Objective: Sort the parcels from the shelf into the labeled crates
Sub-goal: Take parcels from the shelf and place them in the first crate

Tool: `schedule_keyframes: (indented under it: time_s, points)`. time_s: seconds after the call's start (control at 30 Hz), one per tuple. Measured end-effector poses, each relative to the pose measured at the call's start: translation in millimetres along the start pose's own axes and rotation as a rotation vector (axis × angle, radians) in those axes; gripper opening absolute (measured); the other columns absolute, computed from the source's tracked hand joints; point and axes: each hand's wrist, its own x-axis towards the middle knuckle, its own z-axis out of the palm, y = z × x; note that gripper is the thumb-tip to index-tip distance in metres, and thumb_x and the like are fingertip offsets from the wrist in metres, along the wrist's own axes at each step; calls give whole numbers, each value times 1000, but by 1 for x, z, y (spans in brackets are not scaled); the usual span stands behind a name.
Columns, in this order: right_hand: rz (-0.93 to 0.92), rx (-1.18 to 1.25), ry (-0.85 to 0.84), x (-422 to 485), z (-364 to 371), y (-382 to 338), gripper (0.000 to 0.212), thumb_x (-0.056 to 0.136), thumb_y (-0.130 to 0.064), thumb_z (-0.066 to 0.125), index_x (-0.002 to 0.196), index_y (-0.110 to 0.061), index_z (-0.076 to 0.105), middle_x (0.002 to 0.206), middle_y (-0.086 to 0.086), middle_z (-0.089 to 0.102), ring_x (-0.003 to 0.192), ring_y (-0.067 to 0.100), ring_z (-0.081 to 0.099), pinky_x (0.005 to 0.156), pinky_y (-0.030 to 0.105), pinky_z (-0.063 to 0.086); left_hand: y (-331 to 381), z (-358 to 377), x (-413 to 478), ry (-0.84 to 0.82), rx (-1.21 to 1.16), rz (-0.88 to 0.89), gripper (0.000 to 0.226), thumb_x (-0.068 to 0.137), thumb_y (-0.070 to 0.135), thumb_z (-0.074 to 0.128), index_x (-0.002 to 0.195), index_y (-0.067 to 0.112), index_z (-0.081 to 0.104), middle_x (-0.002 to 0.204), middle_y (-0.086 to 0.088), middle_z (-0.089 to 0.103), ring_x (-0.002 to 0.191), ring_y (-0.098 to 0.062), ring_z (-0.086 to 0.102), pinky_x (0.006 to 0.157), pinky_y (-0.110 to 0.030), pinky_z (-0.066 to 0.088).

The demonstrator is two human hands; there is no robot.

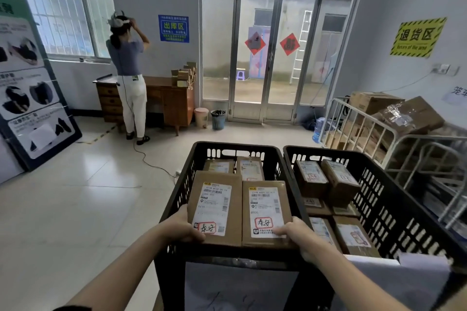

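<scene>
Cardboard is filling both hands. The left hand [183,228] is gripping the near corner of the left parcel [214,207], thumb on top. The right hand [299,235] is clamping the near edge of the right parcel [265,209]. The two are sitting side by side, touching, over the near half of the left crate [177,194], with two more parcels [219,166] lying lower at its far end.

Each parcel is hanging from one edge only, so I judge either could be tipping and landing askew or on the rim.

Both labels are showing 泰安 handwritten in red boxes. A paper sheet [240,285] on the crate's front is carrying writing too cut off to read. The right crate [394,199] is standing just beside it. Far beyond it a blue sign [173,28] is reading 出库区. Right of it a yellow sign [417,36] is reading 退货区, "Return of the area".
</scene>
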Motion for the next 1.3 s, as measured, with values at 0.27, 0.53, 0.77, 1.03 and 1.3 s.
schedule_keyframes:
  time_s: [0.27,0.53,0.77,1.03,1.3]
  points:
    - [126,-25,-40,24,7,2,18,80,2,61,85,-11,49,86,4,63,83,18,58,79,35,45,-15,2,29,-39,-15,-160,66,71,-18,66,124,8,36,117,-12,58,113,-27,56,99,-39,47]
    - [175,-43,-94,50,17,-4,12,84,1,58,87,-10,56,89,5,64,84,17,57,81,33,42,-18,2,54,-5,-36,-157,83,71,-19,63,135,11,21,112,-5,53,110,-23,52,91,-32,50]
    - [161,-128,-70,63,26,-3,13,83,6,54,85,-7,51,90,8,61,97,25,57,86,35,45,-20,3,62,26,-49,-171,87,72,-20,62,139,10,16,120,-8,49,111,-24,52,80,-27,49]
    - [193,-243,-40,58,27,-6,41,86,-3,57,125,-1,43,121,14,58,108,25,55,86,32,41,-20,4,63,30,-25,-194,89,73,-20,62,141,11,14,126,-13,48,119,-30,50,95,-36,48]
    - [-362,-837,86,43,37,-6,73,87,-20,59,146,-15,17,148,8,26,133,24,33,107,37,37,-11,10,62,230,558,-24,95,73,19,73,146,14,12,142,-11,34,132,-28,34,109,-41,35]
